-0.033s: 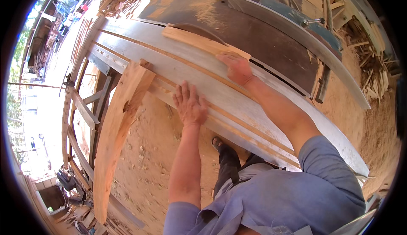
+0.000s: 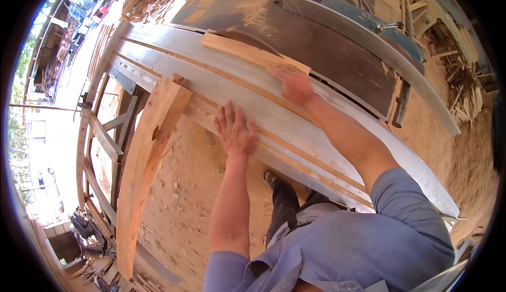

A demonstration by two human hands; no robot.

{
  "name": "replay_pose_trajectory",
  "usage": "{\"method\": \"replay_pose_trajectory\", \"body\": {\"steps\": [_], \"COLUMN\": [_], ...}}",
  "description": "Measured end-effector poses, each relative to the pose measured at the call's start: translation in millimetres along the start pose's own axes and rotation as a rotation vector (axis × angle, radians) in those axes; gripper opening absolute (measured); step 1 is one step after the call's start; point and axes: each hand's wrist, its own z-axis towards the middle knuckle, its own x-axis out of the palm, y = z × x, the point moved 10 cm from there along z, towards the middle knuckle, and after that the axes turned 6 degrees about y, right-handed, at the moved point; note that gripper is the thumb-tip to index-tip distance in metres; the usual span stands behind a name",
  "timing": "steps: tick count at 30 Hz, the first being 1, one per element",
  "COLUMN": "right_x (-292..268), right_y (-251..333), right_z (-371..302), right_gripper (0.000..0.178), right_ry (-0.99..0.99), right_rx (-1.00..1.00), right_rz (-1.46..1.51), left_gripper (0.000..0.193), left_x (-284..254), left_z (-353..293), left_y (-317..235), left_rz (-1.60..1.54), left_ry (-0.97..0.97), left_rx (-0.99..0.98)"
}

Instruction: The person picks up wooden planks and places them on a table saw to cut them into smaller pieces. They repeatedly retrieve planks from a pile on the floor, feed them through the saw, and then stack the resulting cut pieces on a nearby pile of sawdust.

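My right hand (image 2: pixel 293 85) has its fingers bent against the near end of a short wooden board (image 2: pixel 240 49), which lies on the grey metal sliding table (image 2: pixel 232 89). Along the board's far side rises a dark circular saw blade (image 2: pixel 250 38), partly hidden by the wood. My fingers are to the near right of the blade. My left hand (image 2: pixel 235 131) rests palm down on the near edge of the sliding table, fingers spread, holding nothing. The underside of my right hand is hidden.
A long metal fence (image 2: pixel 369 55) crosses the dark, sawdust-covered saw top (image 2: pixel 327 55). A thick wooden plank (image 2: pixel 153 160) leans against the table at left, beside a frame (image 2: pixel 108 144). Wood offcuts (image 2: pixel 464 89) are piled at far right.
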Motion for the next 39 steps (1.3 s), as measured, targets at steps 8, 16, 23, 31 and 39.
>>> {"method": "replay_pose_trajectory", "body": {"steps": [8, 16, 23, 31, 39], "right_x": [5.1, 10.4, 15.8, 51.5, 95.4], "right_y": [-1.0, -6.4, -9.4, 3.9, 41.5], "right_z": [-5.3, -9.6, -11.0, -0.5, 14.0], "right_gripper": [0.046, 0.046, 0.047, 0.047, 0.046], "right_ry": [0.013, -0.014, 0.0, 0.03, 0.022], "right_rx": [0.019, -0.013, 0.005, 0.034, 0.087], "right_rz": [-0.001, -0.001, -0.008, -0.032, 0.138], "left_gripper": [0.056, 0.056, 0.059, 0.06, 0.057], "left_x": [11.1, 19.7, 24.8, 27.5, 27.1], "left_z": [-1.2, 0.5, 1.7, 7.5, 15.7], "left_y": [6.0, 9.7, 14.9, 23.2, 37.1], "left_rz": [0.019, 0.036, 0.063, 0.015, -0.026], "left_ry": [0.007, -0.006, -0.007, -0.026, -0.022], "left_rx": [-0.01, 0.007, -0.023, -0.015, -0.029]}}
